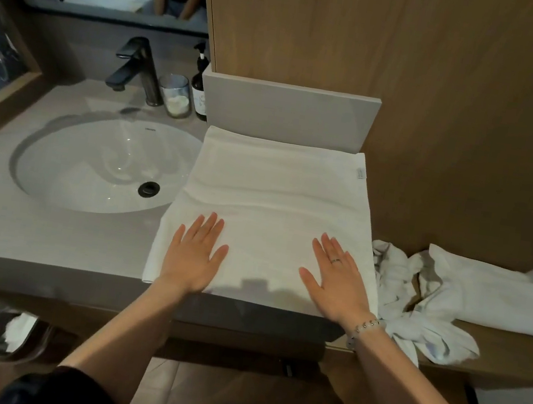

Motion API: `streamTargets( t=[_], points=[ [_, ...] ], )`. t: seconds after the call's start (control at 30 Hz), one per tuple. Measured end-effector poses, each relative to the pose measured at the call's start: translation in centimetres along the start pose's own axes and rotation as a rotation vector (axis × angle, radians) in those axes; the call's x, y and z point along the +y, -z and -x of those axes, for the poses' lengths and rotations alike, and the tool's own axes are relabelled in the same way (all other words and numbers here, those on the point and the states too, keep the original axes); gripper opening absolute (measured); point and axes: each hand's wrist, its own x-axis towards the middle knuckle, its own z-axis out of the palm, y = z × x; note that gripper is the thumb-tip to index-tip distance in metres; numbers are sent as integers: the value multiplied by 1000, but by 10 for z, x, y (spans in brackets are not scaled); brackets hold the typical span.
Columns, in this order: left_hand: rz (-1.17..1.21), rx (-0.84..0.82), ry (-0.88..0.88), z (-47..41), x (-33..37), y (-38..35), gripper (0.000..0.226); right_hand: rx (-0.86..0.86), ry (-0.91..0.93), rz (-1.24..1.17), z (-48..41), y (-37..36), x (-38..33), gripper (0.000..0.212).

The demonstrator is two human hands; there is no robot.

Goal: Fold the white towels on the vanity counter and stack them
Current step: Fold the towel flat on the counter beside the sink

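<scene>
- The counter (31, 230), smooth pale grey stone, lies under and to the left of the fingers; its right part is hidden beneath cloth.
- The flat towel (269, 195), white, soft-napped and rectangular, is spread on the counter from beneath the fingers to the grey upstand beyond the fingertips. Shallow ripples are seen just ahead of the fingertips; the number of layers cannot be told.
- The basin (103, 161), oval, glossy and white with a dark drain, is sunk into the counter left of the left fingers.
- The heap of towels (443, 295), white and crumpled, is piled just right of the right fingers; separate pieces cannot be counted, and one end is draped over the ledge.
- The left hand (194, 255) is laid flat on the flat towel, fingers straight and slightly spread, nothing gripped.
- The right hand (338, 277) is laid the same way, a ring (335, 260) worn on one finger.
- The tap (136, 70), dark and angular, stands far beyond the left fingertips.
- The bottle (199, 89), dark with a pump, is partly hidden by the upstand; its label cannot be read.
</scene>
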Motion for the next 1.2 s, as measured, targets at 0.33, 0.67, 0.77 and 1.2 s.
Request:
streamTargets(
  t=[0.33,0.67,0.77,1.2],
  points=[
    [12,-36,107,16,-16,7,58,-53,-38,27,2,4,17,70],
    [169,63,12,66,-22,12,84,259,322,-47,50,-17,2,59],
    [94,107,-9,78,-30,4,74,300,251,-37,62,-20,21,58],
    [293,188,-22,81,-38,20,14,354,31,-368,68,-8,40,24]
  ],
)
